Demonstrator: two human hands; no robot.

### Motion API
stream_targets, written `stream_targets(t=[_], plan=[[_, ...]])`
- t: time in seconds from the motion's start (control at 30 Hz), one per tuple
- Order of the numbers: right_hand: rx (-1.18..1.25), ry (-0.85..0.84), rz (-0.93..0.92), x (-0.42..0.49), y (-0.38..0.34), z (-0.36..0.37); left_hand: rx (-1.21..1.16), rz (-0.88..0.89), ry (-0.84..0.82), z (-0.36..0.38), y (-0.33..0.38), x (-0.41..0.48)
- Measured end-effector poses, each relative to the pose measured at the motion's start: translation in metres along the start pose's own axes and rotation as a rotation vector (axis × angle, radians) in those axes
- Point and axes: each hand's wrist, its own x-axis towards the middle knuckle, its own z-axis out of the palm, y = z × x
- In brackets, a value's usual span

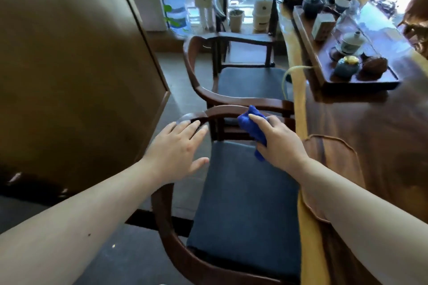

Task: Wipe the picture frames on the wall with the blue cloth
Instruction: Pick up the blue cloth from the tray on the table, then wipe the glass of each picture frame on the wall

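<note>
- Two hands over a chair (pixel 243 203).
- Right hand (pixel 281 141): grip pinching the bunched cloth (pixel 251 126).
- Left hand (pixel 178 150): grip spread, flat, holding nothing.

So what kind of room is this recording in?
Likely a tea room or a home sitting area: a wooden tea tray loaded with teapots and cups on a long wooden table, cushioned wooden armchairs alongside, and a water jug by the window.

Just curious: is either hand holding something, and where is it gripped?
The right hand holds the blue cloth, bunched around its middle. The left hand is open, holding nothing.
</note>
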Motion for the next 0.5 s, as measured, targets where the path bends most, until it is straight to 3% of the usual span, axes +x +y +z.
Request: stream_targets(t=[0.23,0.5], plan=[[-0.080,0.113,-0.308,0.076,-0.155,-0.006,0.089,-0.190,0.110,-0.041,-0.121,-0.083],[-0.058,0.221,-0.532,0.138,-0.337,0.000,0.229,-0.342,0.242,-0.100,-0.257,-0.188]])
